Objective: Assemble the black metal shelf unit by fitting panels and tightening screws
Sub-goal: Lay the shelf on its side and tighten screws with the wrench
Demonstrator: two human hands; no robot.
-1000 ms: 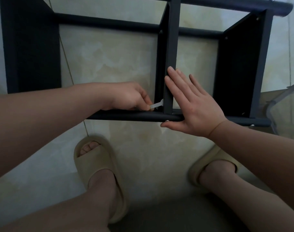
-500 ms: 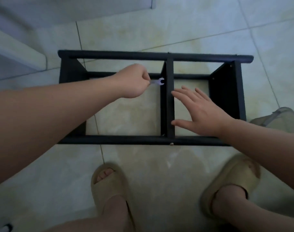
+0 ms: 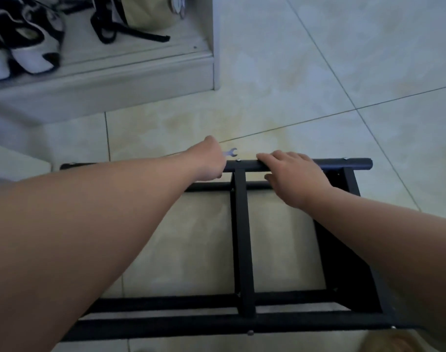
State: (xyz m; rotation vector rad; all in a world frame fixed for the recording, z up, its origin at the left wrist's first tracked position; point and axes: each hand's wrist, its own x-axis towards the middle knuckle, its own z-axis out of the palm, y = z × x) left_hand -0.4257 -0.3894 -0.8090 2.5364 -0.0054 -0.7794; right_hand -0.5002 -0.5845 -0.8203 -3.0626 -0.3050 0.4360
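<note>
Shelf unit [image 3: 243, 250] lies on its side on the tiled floor [image 3: 318, 85], open frame facing up, directly under both forearms. Both hands are at its far rail [image 3: 348, 164], either side of the centre divider [image 3: 242, 224].

Left hand [image 3: 208, 158]: closed fist around a small silver wrench [image 3: 230, 152]. Only the open-ended head sticks out past the knuckles. The head sits just above and left of the screw [image 3: 238, 160] on top of the far rail, over the divider joint. Near it, but can't tell if it's actually on the screw.

Right hand [image 3: 294, 175]: just right of the divider, fingers curled over the top of the far rail, thumb on the near side. Gripping the rail.

The solid end panel [image 3: 348, 262] is on the right side of the frame, partly hidden by the right forearm. Near rail [image 3: 191, 326] runs across the bottom, with a screw head visible on its front face.

Background, upper left: low pale cabinet [image 3: 115, 80] with black-and-white shoes [image 3: 26, 52] on its shelf, well apart from the frame.
</note>
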